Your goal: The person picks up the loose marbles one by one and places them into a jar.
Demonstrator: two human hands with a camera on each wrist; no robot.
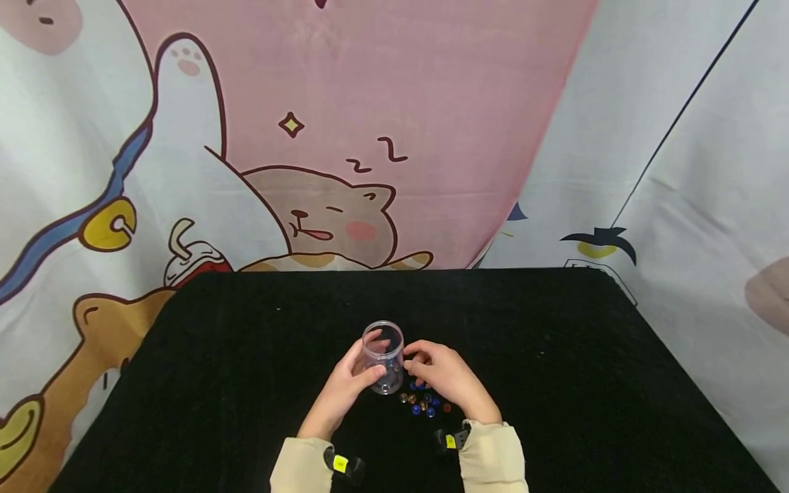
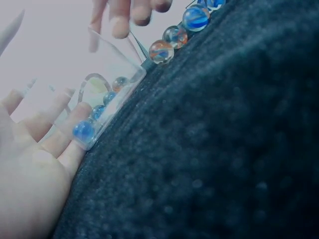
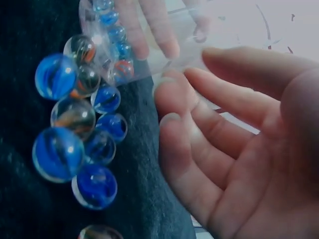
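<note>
A clear jar stands on the black cloth, with its open top facing up. My left hand grips it from the left, thumb on the near side and fingers behind. Several blue and orange marbles lie at the jar's bottom in the left wrist view. To the right of the jar is my right hand, its fingers loosely bent near the jar's side. Between these fingers no marble shows in the right wrist view. Beneath that hand, a cluster of loose marbles, blue and clear with orange swirls, rests on the cloth.
The black cloth covers a wide table. Behind it hangs a curtain printed with cartoon animals, and pale fabric hangs on the right. Dark bands with yellow tags sit on both wrists.
</note>
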